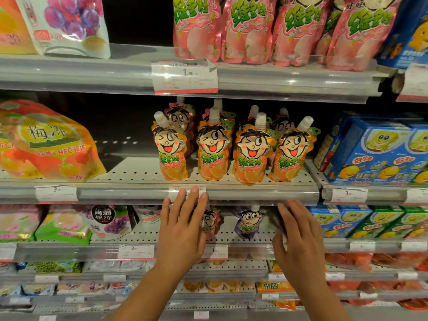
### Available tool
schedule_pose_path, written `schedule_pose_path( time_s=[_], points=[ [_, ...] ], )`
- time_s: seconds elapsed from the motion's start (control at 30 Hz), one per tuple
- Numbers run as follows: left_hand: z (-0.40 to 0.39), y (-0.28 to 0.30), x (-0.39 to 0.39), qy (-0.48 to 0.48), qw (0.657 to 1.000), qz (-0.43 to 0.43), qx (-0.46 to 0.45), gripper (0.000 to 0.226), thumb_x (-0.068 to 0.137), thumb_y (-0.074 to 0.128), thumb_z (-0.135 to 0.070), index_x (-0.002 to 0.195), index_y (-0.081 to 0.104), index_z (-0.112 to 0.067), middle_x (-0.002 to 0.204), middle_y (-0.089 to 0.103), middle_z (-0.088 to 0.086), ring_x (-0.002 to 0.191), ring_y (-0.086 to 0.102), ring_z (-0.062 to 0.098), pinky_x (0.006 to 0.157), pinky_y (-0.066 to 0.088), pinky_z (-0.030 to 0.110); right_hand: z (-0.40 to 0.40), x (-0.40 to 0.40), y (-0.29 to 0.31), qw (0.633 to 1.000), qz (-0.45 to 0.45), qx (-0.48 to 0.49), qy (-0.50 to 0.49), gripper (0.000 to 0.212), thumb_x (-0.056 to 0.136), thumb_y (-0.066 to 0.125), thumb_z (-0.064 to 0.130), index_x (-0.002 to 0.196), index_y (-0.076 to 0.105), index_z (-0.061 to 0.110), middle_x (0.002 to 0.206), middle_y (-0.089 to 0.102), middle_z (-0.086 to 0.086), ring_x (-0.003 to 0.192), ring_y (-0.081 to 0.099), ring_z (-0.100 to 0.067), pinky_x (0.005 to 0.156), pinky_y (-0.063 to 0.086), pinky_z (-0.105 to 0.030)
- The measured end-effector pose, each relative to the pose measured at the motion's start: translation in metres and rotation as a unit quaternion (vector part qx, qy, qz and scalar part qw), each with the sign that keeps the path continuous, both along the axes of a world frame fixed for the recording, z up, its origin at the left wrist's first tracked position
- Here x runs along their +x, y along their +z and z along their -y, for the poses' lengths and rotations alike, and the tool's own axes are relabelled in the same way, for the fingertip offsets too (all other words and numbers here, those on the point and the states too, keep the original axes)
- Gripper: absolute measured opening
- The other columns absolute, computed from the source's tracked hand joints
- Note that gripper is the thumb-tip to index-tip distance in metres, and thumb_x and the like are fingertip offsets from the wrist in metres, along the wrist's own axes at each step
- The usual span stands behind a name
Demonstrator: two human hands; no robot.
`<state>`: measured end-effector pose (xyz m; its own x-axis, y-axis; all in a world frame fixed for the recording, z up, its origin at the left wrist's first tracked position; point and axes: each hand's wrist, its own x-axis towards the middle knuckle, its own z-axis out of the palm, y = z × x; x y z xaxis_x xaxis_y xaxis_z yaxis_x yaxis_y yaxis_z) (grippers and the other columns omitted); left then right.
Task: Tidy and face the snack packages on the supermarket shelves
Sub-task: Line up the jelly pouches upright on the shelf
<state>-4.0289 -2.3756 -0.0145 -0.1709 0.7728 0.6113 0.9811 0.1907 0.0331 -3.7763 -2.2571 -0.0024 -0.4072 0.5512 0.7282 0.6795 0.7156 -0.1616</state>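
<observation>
Bare hands (183,230), bare forearms, no sleeves

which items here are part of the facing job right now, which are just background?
In play: orange spout pouches, left hand, right hand, both open below that shelf's edge.
Background: pink pouches, blue cartons, orange jelly bag, purple pouch.

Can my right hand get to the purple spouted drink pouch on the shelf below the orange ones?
Probably yes. The right hand is open and empty, just right of the purple spouted drink pouch. Nothing stands between them; only the shelf rail overhead limits the approach.
</observation>
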Motion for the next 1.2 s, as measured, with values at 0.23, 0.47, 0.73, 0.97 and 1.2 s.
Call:
schedule_pose_path(
  time_s=[0.23,0.47,0.73,0.97,1.2],
  points=[
    [0.005,0.007,0.001,-0.059,0.995,0.065,0.049,0.065,0.089,0.052,-0.020,0.154,0.043,-0.015,0.164,0.031,0.006,0.154,0.023,0.033,0.122,0.021,0.061,-0.017,-0.006,-0.006,0.996,0.053,-0.070,-0.022,0.081,0.086,0.068,0.013,0.158,0.030,0.008,0.167,0.020,-0.012,0.155,0.016,-0.032,0.115,0.034,-0.061],
    [0.023,-0.003,-0.003,-0.104,0.964,0.231,0.086,0.030,0.094,0.050,-0.025,0.118,0.067,-0.027,0.110,0.059,-0.021,0.085,0.061,-0.002,0.061,0.053,0.027,-0.014,-0.006,-0.003,0.994,0.042,-0.102,0.000,0.088,0.084,0.073,0.012,0.159,0.026,0.009,0.169,0.016,-0.009,0.156,0.012,-0.031,0.119,0.032,-0.053],
    [-0.010,-0.004,-0.004,0.069,0.944,0.306,-0.100,0.044,0.094,0.063,-0.037,0.135,0.045,-0.032,0.087,0.064,-0.019,0.072,0.058,0.007,0.053,0.043,0.027,-0.011,-0.008,-0.003,0.993,0.028,-0.111,0.001,0.093,0.083,0.075,0.014,0.160,0.023,0.011,0.170,0.012,-0.006,0.157,0.009,-0.029,0.117,0.026,-0.042],
    [-0.019,-0.005,-0.011,0.044,0.971,0.211,-0.108,0.020,0.080,0.084,-0.027,0.088,0.066,-0.031,0.083,0.057,-0.010,0.058,0.058,0.014,0.042,0.024,0.021,-0.012,-0.003,-0.002,0.994,0.033,-0.106,0.008,0.093,0.086,0.074,0.018,0.161,0.020,0.014,0.170,0.010,-0.003,0.157,0.007,-0.025,0.114,0.031,-0.035],
    [-0.003,-0.007,-0.010,-0.012,0.977,0.182,-0.113,0.028,0.072,0.088,-0.026,0.086,0.064,-0.034,0.084,0.042,-0.011,0.066,0.054,0.017,0.044,0.029,0.022,-0.022,0.004,0.036,0.987,-0.077,-0.137,0.040,0.069,0.092,0.064,0.019,0.154,0.035,0.023,0.144,0.049,0.000,0.122,0.054,-0.019,0.090,0.056,-0.035]
  ],
)
